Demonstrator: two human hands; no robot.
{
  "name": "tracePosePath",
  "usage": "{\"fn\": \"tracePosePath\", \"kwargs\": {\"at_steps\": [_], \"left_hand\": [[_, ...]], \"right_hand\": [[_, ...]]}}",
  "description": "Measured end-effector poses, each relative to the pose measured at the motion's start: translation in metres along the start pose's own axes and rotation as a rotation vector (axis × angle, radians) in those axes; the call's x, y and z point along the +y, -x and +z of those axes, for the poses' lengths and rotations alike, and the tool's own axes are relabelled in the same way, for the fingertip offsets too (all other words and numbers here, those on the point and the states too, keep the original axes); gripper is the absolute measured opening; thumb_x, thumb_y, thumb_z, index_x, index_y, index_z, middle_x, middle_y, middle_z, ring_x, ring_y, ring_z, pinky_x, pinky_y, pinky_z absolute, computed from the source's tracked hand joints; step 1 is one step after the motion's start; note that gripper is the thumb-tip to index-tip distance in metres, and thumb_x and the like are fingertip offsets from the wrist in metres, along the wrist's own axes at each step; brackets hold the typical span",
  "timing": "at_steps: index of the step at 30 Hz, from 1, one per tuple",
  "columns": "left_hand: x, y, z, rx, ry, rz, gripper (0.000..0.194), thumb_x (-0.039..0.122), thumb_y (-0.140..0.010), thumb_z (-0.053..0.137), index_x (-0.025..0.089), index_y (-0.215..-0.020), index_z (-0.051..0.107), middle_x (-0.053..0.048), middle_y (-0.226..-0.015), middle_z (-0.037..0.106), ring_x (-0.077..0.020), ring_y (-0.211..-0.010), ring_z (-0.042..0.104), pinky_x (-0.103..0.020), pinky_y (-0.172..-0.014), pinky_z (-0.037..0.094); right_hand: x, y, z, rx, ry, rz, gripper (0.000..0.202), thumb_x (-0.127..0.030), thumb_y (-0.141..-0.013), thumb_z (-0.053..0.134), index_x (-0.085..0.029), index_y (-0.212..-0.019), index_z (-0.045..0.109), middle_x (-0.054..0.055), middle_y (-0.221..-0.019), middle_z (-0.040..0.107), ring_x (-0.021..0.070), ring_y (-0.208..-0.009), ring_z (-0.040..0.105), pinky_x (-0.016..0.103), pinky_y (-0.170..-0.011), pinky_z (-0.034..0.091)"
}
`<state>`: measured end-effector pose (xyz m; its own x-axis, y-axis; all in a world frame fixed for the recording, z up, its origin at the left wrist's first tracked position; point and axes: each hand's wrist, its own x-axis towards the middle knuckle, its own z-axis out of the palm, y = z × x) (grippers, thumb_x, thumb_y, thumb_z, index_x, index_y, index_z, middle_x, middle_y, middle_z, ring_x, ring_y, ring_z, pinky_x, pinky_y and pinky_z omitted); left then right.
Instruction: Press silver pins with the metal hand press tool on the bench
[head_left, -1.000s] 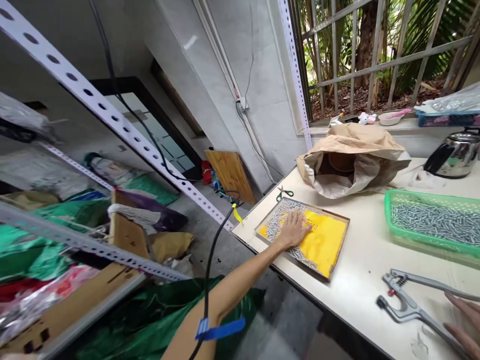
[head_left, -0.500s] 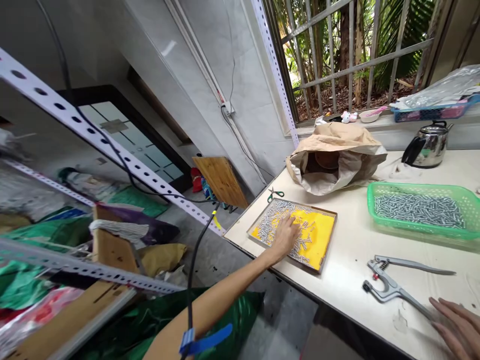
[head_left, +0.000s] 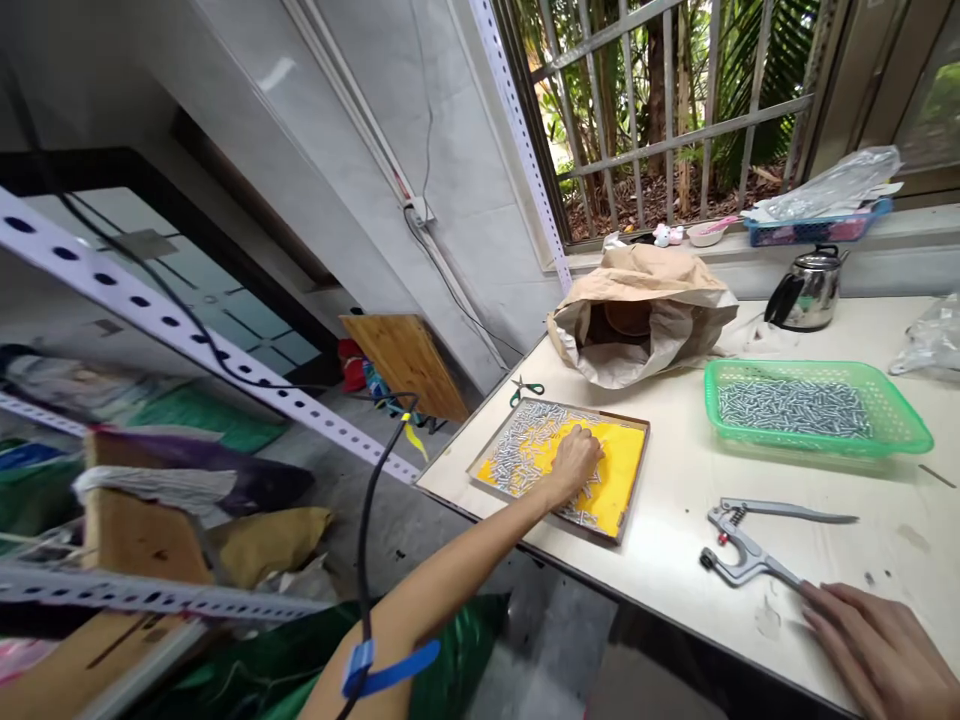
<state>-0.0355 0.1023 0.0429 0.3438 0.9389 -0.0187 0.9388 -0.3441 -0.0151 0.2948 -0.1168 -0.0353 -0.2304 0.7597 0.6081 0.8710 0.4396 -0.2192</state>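
My left hand is in the shallow tray with its yellow base. Its fingers are curled down, and whatever is in them is hidden. Small silver metal pins lie thick on the tray's left side, with a few around the hand. At the lower right my right hand rests by the table, fingers stretched out, at the handle end of grey metal hand pliers. The pliers lie with handles spread. The fingertips overlap the lower handle without wrapping round it.
A green basket of similar pins stands beyond the pliers. Behind the tray are green-handled scissors and an open brown paper bag. A steel kettle stands near the window. A black cable hangs by my left arm.
The view has turned right. My left hand's fingers have gone from spread over the pins to curled. My right hand has come further into view, onto the pliers' handle end.
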Motion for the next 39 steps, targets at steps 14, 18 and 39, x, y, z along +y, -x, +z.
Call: {"fn": "tracePosePath", "kwargs": {"at_steps": [14,18,39], "left_hand": [[0.034,0.013,-0.019,0.105,0.302,0.067,0.011,0.017,-0.082,0.051,0.017,-0.073,0.058,-0.003,-0.074,0.062,-0.0159,-0.07,0.056,-0.026,-0.066,0.041],[0.082,0.05,-0.02,0.003,0.603,0.179,0.01,0.025,-0.082,0.051,0.019,-0.078,0.057,0.001,-0.068,0.061,-0.0127,-0.062,0.055,-0.023,-0.061,0.04],[0.126,0.077,0.008,-0.472,1.314,-0.339,0.025,0.031,-0.06,0.073,0.013,-0.066,0.057,0.004,-0.051,0.054,-0.0059,-0.042,0.047,-0.018,-0.044,0.041]], "right_hand": [[-0.036,-0.043,-0.007,-0.092,0.253,0.179,0.025,-0.014,-0.093,0.038,-0.016,-0.091,0.063,0.005,-0.074,0.057,0.0184,-0.07,0.046,0.031,-0.065,0.035],[-0.038,-0.045,-0.009,-0.106,0.224,0.214,0.023,-0.009,-0.091,0.04,-0.016,-0.087,0.062,0.004,-0.073,0.056,0.0182,-0.07,0.045,0.031,-0.067,0.033],[-0.046,-0.046,-0.016,-0.045,0.307,0.105,0.026,-0.007,-0.091,0.039,-0.017,-0.093,0.063,0.003,-0.072,0.06,0.0183,-0.073,0.044,0.034,-0.075,0.03]]}}
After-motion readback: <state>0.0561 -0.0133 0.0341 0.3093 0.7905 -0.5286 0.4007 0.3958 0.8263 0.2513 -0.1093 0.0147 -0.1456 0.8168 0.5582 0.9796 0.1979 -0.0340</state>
